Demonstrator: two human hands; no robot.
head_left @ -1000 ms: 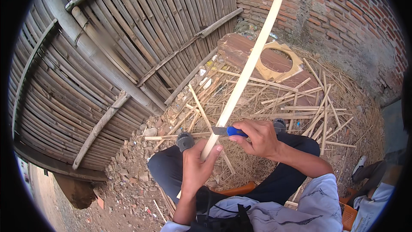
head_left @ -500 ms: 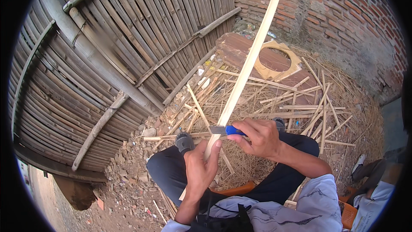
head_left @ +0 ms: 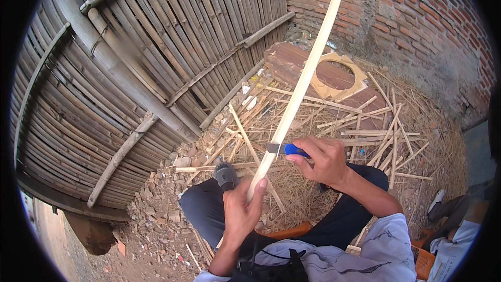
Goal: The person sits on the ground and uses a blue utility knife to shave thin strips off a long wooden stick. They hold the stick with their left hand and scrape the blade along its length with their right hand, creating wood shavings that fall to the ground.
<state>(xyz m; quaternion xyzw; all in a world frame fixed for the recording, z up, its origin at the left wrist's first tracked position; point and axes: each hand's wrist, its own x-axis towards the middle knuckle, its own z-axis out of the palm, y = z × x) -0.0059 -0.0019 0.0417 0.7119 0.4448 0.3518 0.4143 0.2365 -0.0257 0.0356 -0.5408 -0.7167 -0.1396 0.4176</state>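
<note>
A long, pale wooden strip [head_left: 304,83] slants up and away in front of me, its far end raised toward the brick wall. My left hand [head_left: 243,209] is closed around its lower part. My right hand [head_left: 324,161] grips a knife with a blue handle [head_left: 296,150], fingers wrapped about it. The short, wide grey blade [head_left: 273,148] lies across the strip, touching it a little above my left hand. Part of the knife handle is hidden by my right fingers.
Pale wooden sticks [head_left: 360,138] and straw shavings litter the ground ahead. Beyond them lies a brown board [head_left: 282,62] with a holed cardboard piece [head_left: 360,80] on it. A bamboo wall [head_left: 209,21] stands left, a brick wall [head_left: 407,36] behind. Another person's leg [head_left: 443,216] shows at right.
My right hand and the knife have moved slightly up along the strip and to the right. The strip's far end has come down into view. My left hand keeps its grip.
</note>
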